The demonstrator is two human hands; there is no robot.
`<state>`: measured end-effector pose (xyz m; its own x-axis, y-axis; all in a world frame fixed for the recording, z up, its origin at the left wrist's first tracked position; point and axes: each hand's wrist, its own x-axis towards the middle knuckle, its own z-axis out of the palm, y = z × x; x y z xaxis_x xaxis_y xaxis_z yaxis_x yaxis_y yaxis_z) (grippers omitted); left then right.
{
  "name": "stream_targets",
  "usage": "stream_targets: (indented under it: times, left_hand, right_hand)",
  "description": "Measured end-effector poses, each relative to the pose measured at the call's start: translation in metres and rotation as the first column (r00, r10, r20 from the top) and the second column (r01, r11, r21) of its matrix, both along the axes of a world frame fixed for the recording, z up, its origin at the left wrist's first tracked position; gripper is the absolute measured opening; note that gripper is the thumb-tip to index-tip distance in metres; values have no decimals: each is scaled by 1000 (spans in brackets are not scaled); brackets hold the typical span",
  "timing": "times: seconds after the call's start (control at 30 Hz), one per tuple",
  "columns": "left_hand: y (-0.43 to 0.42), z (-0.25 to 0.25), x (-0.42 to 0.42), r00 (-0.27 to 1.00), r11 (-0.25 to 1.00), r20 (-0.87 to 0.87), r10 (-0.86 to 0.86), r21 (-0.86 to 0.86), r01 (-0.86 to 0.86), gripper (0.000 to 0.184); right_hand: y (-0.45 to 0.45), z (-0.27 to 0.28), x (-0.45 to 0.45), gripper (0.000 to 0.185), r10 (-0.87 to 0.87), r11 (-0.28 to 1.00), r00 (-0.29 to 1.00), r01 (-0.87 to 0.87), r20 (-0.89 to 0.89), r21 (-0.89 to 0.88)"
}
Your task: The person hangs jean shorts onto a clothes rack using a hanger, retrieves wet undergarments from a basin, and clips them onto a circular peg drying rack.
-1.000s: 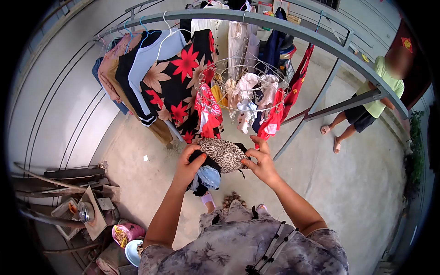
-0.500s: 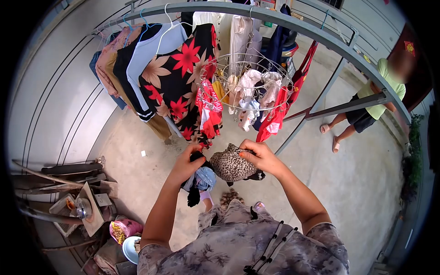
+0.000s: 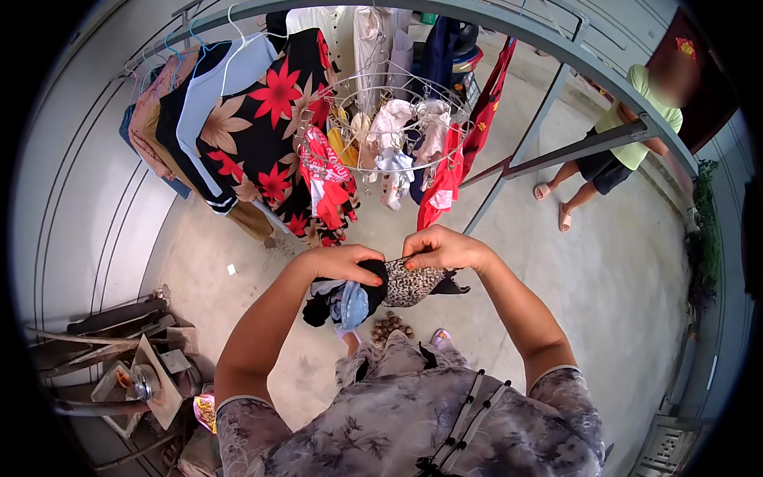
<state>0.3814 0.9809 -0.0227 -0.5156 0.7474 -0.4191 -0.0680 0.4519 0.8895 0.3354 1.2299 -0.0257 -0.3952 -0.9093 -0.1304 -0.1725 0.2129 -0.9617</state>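
Observation:
My right hand [image 3: 447, 248] pinches the upper edge of a leopard-print garment [image 3: 408, 286] with black trim. Right beside it, my left hand [image 3: 350, 265] is closed on a bundle of black clothing [image 3: 319, 308], from which a light-blue piece [image 3: 354, 304] hangs. Black fabric from the bundle touches the leopard-print garment; exactly where one piece ends is hidden. Ahead of both hands hangs a round wire drying rack [image 3: 373, 168] with small garments clipped to it, including a red-and-white piece [image 3: 324, 171].
A grey metal frame [image 3: 520, 49] carries hanging clothes, among them a black floral dress [image 3: 258, 131] and a light-blue top [image 3: 208, 99]. Another person [image 3: 628, 135] stands at the right. Wood and boards [image 3: 119, 334] lie by the left wall. Small brown objects [image 3: 389, 326] lie near my feet.
My hands have drawn closer together, and the leopard-print garment is now narrower and stretched sideways between them. The rack and clothes have shifted left and up in view.

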Motion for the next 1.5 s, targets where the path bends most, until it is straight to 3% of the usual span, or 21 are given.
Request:
stream_targets:
  times: [0.1,0.17,0.3,0.4,0.43,0.5,0.63,0.7,0.73,0.77,0.83,0.9,1.03,1.1,1.13,1.17,1.2,1.23,1.3,1.4,1.5]
  left_hand:
    - [-2,4,-1,998,997,-63,11,-78,-16,34]
    - [-4,14,-1,986,993,-118,119,-12,-121,32]
    - [-2,39,-1,970,965,-120,213,182,-189,24]
    - [-6,65,4,965,947,-6,262,195,-256,28]
    - [-11,64,4,943,929,-118,311,248,-275,28]
    - [-17,83,9,896,876,-27,444,221,-428,28]
    - [-35,66,9,770,763,-106,629,275,-585,32]
    - [-29,59,16,705,715,-171,689,318,-622,36]
    - [-23,53,22,633,668,-228,739,362,-650,41]
    - [-17,45,30,558,676,-384,736,364,-641,49]
    - [-11,29,43,547,819,-636,544,263,-510,50]
    - [4,30,59,648,873,-633,423,93,-478,46]
    - [25,-6,69,550,853,-780,298,-41,-520,51]
    - [31,-29,65,506,773,-774,380,-34,-633,56]
    - [30,-43,59,443,722,-779,444,18,-692,54]
    - [29,-56,53,379,666,-777,503,69,-742,51]
    - [26,-73,45,283,612,-776,564,162,-774,49]
    - [24,-91,35,183,551,-764,619,256,-795,46]
    - [19,-114,17,188,411,-555,810,310,-857,38]
    - [15,-117,9,300,442,-415,859,302,-845,31]
    - [1,-108,5,533,480,61,844,358,-801,26]
  right_hand:
    - [15,-9,-1,15,-30,999,996,29,88,18]
    - [24,-12,-3,20,-13,999,998,15,-66,32]
    - [25,-24,-5,28,100,995,988,-96,-120,40]
    - [14,-28,-4,33,73,997,923,-55,-379,57]
    - [14,-26,-5,33,74,997,921,-59,-383,51]
    - [12,-9,-2,38,-43,996,996,49,-81,69]
    - [2,-33,2,33,-171,974,917,212,-361,77]
    - [-5,-36,8,31,-299,947,891,322,-342,13]
    - [-8,-37,9,30,-383,864,805,485,-454,132]
    - [-11,-36,13,29,-433,736,699,639,-569,224]
    - [-18,-45,15,29,-433,698,642,683,-633,215]
    - [-23,-58,16,30,-474,631,505,766,-722,121]
    - [-34,-74,8,33,-420,625,554,751,-719,214]
    - [-30,-91,-3,40,-548,674,680,704,-486,225]
    - [-24,-91,-10,43,-574,719,803,589,-163,369]
    - [-24,-85,-9,43,-572,720,803,590,-171,366]
    - [-22,-79,0,43,-590,807,744,540,312,237]
    - [-19,-74,6,43,-420,838,549,540,723,76]
    - [-14,-69,13,46,-338,851,540,525,771,5]
    - [-5,-66,24,47,-147,766,433,619,889,-175]
    - [11,-69,18,41,-247,780,426,620,870,-83]
